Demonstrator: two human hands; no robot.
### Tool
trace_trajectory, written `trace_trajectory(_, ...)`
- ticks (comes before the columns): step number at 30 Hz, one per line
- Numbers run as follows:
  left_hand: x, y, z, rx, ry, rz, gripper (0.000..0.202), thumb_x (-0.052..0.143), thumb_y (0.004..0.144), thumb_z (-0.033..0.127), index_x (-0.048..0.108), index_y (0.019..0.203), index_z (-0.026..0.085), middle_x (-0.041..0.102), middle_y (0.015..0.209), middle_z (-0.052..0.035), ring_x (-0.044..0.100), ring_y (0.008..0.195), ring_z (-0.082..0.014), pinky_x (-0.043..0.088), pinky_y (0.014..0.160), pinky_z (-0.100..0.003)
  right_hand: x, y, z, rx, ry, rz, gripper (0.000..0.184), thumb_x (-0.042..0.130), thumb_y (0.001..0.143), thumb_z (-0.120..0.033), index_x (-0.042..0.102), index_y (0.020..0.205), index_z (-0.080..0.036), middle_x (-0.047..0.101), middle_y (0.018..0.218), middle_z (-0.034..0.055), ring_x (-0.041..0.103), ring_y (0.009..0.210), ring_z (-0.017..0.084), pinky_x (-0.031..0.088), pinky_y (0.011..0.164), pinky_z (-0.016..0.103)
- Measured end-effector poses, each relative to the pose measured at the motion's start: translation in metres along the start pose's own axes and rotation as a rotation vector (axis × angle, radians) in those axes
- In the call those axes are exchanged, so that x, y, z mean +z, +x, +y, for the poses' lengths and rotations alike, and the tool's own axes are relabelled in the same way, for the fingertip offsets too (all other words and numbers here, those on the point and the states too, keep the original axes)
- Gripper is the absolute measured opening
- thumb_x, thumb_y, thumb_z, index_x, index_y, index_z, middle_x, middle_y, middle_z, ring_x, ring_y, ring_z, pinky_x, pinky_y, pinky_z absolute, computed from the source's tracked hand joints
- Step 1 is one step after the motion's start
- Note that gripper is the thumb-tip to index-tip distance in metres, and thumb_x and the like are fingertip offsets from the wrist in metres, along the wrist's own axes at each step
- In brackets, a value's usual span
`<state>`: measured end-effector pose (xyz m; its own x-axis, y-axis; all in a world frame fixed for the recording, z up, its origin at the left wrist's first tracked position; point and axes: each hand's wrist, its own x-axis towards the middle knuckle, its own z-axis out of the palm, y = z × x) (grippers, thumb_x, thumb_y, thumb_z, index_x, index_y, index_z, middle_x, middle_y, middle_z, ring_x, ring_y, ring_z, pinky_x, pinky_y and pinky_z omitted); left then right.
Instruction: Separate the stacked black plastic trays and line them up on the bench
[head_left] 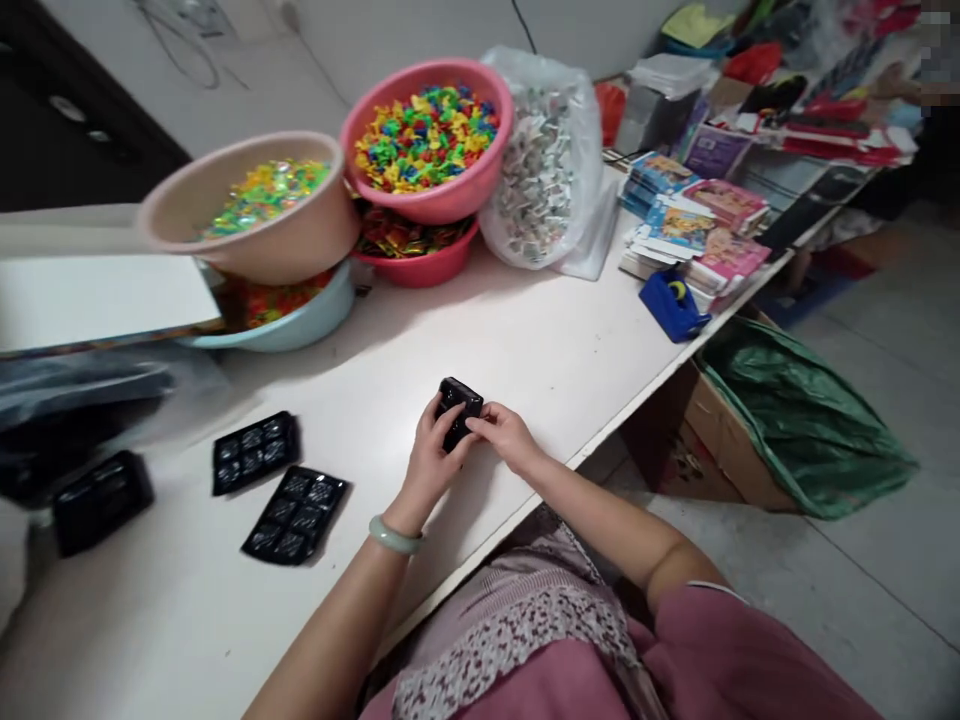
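We see a small black plastic tray (458, 410), glossy and compartmented, gripped above the white table (525, 350) near its front edge, the left hand (431, 455) and right hand (506, 435) both closed on it. Three more black trays (255, 452) lie leftward; four basins (427, 140) of coloured pieces stand behind.

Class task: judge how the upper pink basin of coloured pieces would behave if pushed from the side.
The upper pink basin probably tips easily: it sits perched on a lower pink basin, not on the table. Heaped coloured pieces likely make it top-heavy, and they could spill.
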<state>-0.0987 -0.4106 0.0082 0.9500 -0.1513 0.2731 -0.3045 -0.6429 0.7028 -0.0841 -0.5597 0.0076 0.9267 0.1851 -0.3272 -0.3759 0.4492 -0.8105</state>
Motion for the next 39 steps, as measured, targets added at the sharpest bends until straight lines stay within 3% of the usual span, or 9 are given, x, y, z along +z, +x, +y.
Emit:
trace_trajectory(7,0.032,0.03,0.032,-0.004,-0.069,0.029,0.032,0.06,0.085,0.035,0.06,0.114,0.019,0.05,0.139,-0.0157,0.048,0.13,-0.0301,0.041,0.106,-0.052,-0.022,0.009,-0.027,-0.074,0.054,0.157,0.034,0.075,0.055,-0.045,0.063,0.071,-0.018,0.058,0.063,-0.0039,0.05,0.059,0.009,0.04,0.056,0.024)
trace_trajectory(13,0.034,0.065,0.044,-0.098,-0.219,-0.042,0.031,0.068,0.074,0.034,0.057,0.099,0.021,0.057,0.122,-0.0113,0.056,0.114,-0.0281,0.054,0.08,-0.04,-0.042,0.026,-0.041,-0.118,0.086,0.163,0.036,0.077,0.055,-0.045,0.054,0.064,-0.019,0.053,0.057,-0.0054,0.044,0.052,0.007,0.036,0.051,0.022)
trace_trajectory(18,0.019,0.072,0.048,-0.197,-0.394,-0.005,0.035,0.066,0.075,0.034,0.054,0.105,0.021,0.058,0.111,-0.0068,0.059,0.1,-0.0207,0.053,0.077,-0.035,-0.1,0.073,-0.097,-0.074,-0.228,0.456,0.032,0.068,0.072,-0.044,0.046,0.067,-0.02,0.055,0.062,-0.0035,0.049,0.055,0.008,0.04,0.052,0.021)
trace_trajectory(21,0.016,0.067,0.048,-0.18,-0.396,-0.065,0.04,0.067,0.073,0.031,0.055,0.11,0.022,0.058,0.11,-0.0062,0.059,0.1,-0.0199,0.053,0.079,-0.034,-0.127,0.08,-0.126,-0.06,-0.34,0.48,0.028,0.075,0.065,-0.029,0.048,0.068,-0.02,0.055,0.063,-0.0039,0.049,0.056,0.009,0.04,0.052,0.021)
trace_trajectory(24,0.025,0.063,0.045,-0.145,-0.355,-0.062,0.041,0.067,0.074,0.03,0.056,0.113,0.023,0.057,0.118,-0.0083,0.059,0.102,-0.0209,0.053,0.077,-0.034,-0.116,0.057,-0.119,-0.083,-0.419,0.325,0.026,0.078,0.057,-0.024,0.054,0.067,-0.02,0.057,0.065,-0.0044,0.05,0.059,0.009,0.039,0.053,0.021)
trace_trajectory(26,0.035,0.061,0.043,-0.086,-0.333,-0.083,0.04,0.066,0.074,0.029,0.057,0.113,0.023,0.056,0.121,-0.0099,0.059,0.106,-0.0228,0.053,0.076,-0.035,-0.094,0.035,-0.1,-0.122,-0.47,0.026,0.022,0.075,0.062,-0.032,0.059,0.071,-0.02,0.058,0.066,-0.0035,0.053,0.06,0.011,0.041,0.055,0.023)
trace_trajectory(32,0.053,0.063,0.049,-0.025,-0.325,-0.102,0.035,0.07,0.075,0.034,0.06,0.107,0.022,0.056,0.123,-0.0122,0.056,0.112,-0.0253,0.053,0.078,-0.037,-0.05,0.005,-0.056,-0.171,-0.175,0.129,0.03,0.074,0.062,-0.044,0.057,0.07,-0.02,0.05,0.058,-0.0058,0.041,0.05,0.008,0.032,0.047,0.023)
trace_trajectory(35,0.048,0.067,0.054,-0.084,-0.371,-0.071,0.031,0.07,0.075,0.034,0.062,0.102,0.021,0.058,0.12,-0.011,0.058,0.108,-0.0238,0.053,0.078,-0.036,-0.063,0.015,-0.061,-0.074,-0.002,0.142,0.046,0.081,0.052,-0.047,0.045,0.063,-0.021,0.043,0.054,-0.0084,0.033,0.046,0.005,0.024,0.041,0.02)
trace_trajectory(39,0.034,0.072,0.051,-0.29,-0.568,0.005,0.034,0.069,0.075,0.036,0.059,0.104,0.02,0.061,0.108,-0.0079,0.06,0.099,-0.0205,0.052,0.075,-0.032,-0.12,0.045,-0.099,-0.133,-0.013,0.352,0.052,0.081,0.054,-0.054,0.043,0.067,-0.021,0.044,0.057,-0.008,0.037,0.047,0.005,0.028,0.04,0.018)
